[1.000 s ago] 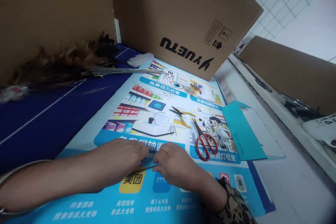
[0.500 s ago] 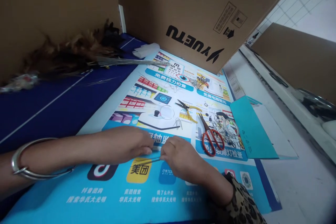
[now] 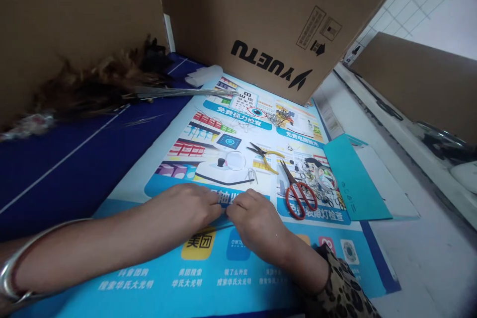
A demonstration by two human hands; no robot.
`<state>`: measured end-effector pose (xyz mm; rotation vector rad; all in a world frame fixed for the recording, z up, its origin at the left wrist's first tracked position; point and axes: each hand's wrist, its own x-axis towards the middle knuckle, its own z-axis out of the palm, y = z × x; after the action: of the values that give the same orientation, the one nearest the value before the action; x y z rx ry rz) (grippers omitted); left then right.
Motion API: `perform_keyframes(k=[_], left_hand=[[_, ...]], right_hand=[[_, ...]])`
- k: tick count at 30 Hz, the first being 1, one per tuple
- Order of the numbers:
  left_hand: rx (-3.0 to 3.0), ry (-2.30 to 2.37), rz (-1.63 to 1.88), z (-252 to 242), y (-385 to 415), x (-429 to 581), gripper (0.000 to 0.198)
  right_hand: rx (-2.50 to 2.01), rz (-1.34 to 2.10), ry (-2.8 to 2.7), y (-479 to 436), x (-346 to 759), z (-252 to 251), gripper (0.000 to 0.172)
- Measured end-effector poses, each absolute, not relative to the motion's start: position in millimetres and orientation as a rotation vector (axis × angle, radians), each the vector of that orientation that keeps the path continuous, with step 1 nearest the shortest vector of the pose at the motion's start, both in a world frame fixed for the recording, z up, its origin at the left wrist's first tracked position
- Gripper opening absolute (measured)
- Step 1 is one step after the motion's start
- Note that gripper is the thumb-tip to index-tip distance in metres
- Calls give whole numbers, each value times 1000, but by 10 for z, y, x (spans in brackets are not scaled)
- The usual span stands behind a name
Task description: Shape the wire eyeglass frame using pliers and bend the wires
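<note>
My right hand is closed in a pinch around a thin wire, whose dark strands run out to the left below my other hand. Close beside it, my left hand has its fingers pressed together, the tips almost meeting those of the right; what lies between them is hidden. Both hands are low over a blue printed poster. Beyond them lie yellow-handled pliers and red-handled scissors. A small bundle of bent wire rests just past the right hand.
Several small wire pieces lie by a turquoise folder at the right. A long wire bundle and brown feathers are at the back left. Large cardboard boxes stand behind, walling off the far side.
My left hand has moved right, bringing its fingertips up to my right hand's. Less of the wire shows between them. The view has shifted slightly; the tools lie as before.
</note>
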<state>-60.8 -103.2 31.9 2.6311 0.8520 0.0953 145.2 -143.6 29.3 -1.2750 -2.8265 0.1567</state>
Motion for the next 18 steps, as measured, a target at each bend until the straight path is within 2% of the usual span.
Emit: perform_keyframes(k=[6,13,18], left_hand=[[2787,898,113,319,-1106,-545,22],[3013,851,-157,467,-1134,-440,24],[3090,844,-77,510,-1047,-400,23]], right_hand=[[-1320,41,-2788,-1486,1359,281,15],[-1405,-64,-2701,-1479,1337,224,9],[-1452,-121,-2628,-1406,1386,274,13]])
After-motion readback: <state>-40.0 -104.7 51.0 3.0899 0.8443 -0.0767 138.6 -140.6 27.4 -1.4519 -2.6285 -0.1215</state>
